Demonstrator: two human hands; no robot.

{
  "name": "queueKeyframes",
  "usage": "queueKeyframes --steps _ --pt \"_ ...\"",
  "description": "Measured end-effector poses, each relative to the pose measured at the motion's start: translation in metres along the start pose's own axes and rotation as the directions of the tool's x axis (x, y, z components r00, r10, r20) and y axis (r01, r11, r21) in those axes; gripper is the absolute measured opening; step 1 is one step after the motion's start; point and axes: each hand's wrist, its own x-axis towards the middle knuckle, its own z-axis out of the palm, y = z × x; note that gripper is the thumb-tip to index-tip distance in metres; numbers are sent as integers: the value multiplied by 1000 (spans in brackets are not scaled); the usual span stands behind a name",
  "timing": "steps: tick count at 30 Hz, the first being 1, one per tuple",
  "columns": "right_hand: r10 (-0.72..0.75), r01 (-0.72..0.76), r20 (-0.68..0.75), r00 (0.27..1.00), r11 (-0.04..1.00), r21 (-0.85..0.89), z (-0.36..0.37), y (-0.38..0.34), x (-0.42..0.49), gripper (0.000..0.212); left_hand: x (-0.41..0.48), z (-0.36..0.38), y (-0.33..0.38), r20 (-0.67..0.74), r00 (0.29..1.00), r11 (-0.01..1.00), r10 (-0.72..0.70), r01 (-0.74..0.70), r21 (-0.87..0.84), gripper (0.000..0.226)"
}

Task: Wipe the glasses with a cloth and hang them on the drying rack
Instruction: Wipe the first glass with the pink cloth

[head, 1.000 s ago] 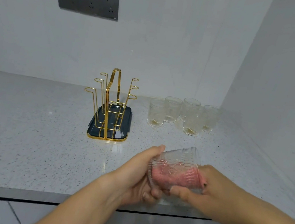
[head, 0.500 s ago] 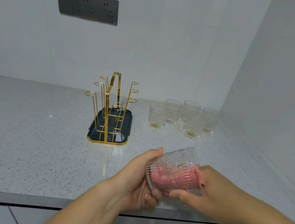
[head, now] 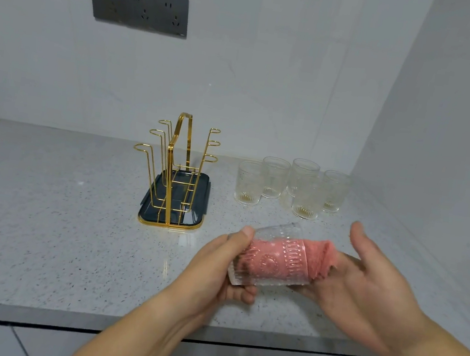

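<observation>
A patterned clear glass (head: 271, 263) lies sideways above the counter's front edge. My left hand (head: 215, 265) grips its base end. A pink cloth (head: 322, 259) fills the inside and bunches out of the mouth towards the right. My right hand (head: 369, 287) is spread at that mouth, thumb lifted, with the cloth's end against its palm and its fingers under the rim. The gold wire drying rack (head: 174, 169) stands on its dark tray (head: 173, 220) behind and to the left, with nothing on its hooks. Several more glasses (head: 272, 180) stand upright to the right of the rack.
The speckled grey counter (head: 39, 226) runs left from the rack, and its front edge (head: 57, 316) is just below my wrists. A side wall (head: 443, 146) closes the right end behind the glasses. A dark socket panel (head: 138, 7) is on the back wall.
My right hand has drawn back out of the glass and spread, pulling part of the cloth out of the mouth. My left hand keeps the glass in about the same place.
</observation>
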Motion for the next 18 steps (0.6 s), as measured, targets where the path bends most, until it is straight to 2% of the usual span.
queueKeyframes --steps 1,4,6,8,10,12,14,16,18 --pt "17 -19 29 999 996 82 -3 1 2 84 -1 -1 -1 5 1000 1000 6 -6 2 72" --pt "-24 26 -73 997 999 31 -12 8 4 59 -1 -3 -5 -2 999 999 34 -34 19 75" --pt "-88 64 -137 987 983 -172 -11 9 3 43 -1 -3 -5 -29 999 999 42 -42 18 77" --pt "-183 88 -193 964 903 -420 -6 8 1 34 0 -2 -5 -53 998 999 46 -46 7 81" --pt "-299 122 -248 921 828 -548 -2 7 1 21 0 1 -4 -29 999 1000 20 -20 -1 83" --pt "-353 148 -214 911 763 -630 3 10 1 32 -1 5 -2 50 998 999 -25 27 -28 78" --pt "-346 149 -180 921 739 -657 6 14 0 45 -1 8 0 122 992 998 -45 50 -39 76" --pt "-336 153 -148 930 721 -676 8 15 -1 40 1 8 -1 113 994 998 8 -2 -57 78" --pt "-344 147 -158 926 712 -686 10 12 -1 38 3 5 -2 82 991 994 106 -103 -45 70"
